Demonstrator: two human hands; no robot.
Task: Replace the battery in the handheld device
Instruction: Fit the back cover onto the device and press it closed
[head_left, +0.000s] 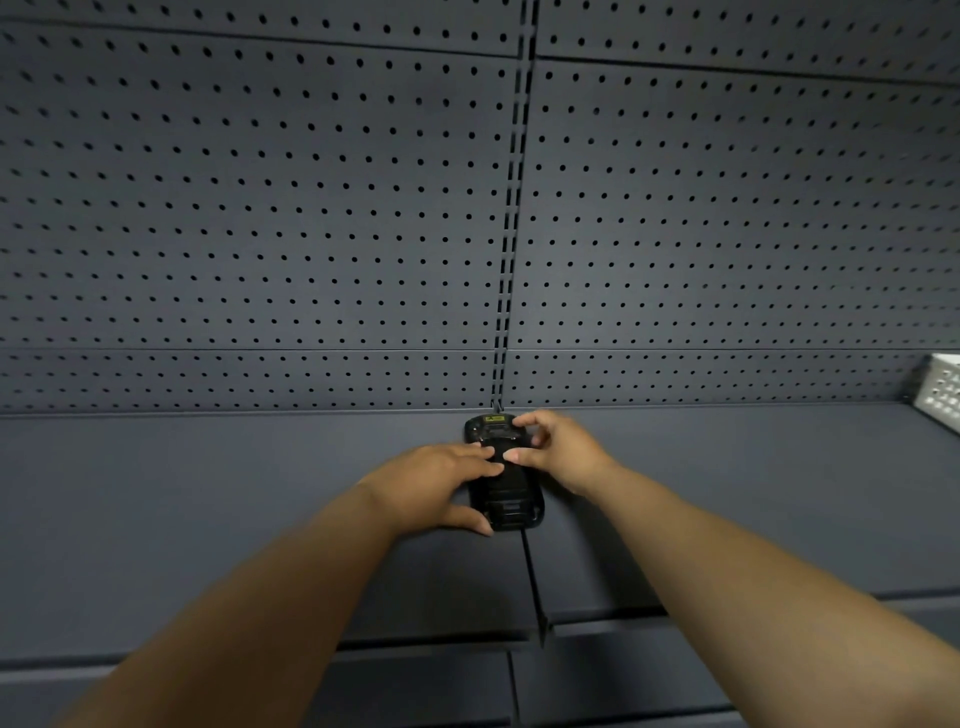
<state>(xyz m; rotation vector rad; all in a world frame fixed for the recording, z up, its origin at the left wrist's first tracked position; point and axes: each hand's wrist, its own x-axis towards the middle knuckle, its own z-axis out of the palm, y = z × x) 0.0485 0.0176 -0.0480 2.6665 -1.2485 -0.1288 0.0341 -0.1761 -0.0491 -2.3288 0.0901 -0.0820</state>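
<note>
A black handheld device (506, 501) lies back side up on a dark grey shelf (208, 493), near the back wall, with a small yellow label at its far end. My left hand (441, 486) rests on its left side, fingers across the middle and thumb at the near left edge. My right hand (556, 449) is on its far right part, thumb on the middle and fingers curled over the top end. Both hands hold the device down against the shelf. Its middle is hidden under my fingers, and no separate battery shows.
A dark pegboard wall (311, 208) with a slotted upright (511, 208) rises behind the shelf. A white perforated basket (943, 389) stands at the far right of the shelf. A seam (532, 582) runs between two shelf panels just below the device.
</note>
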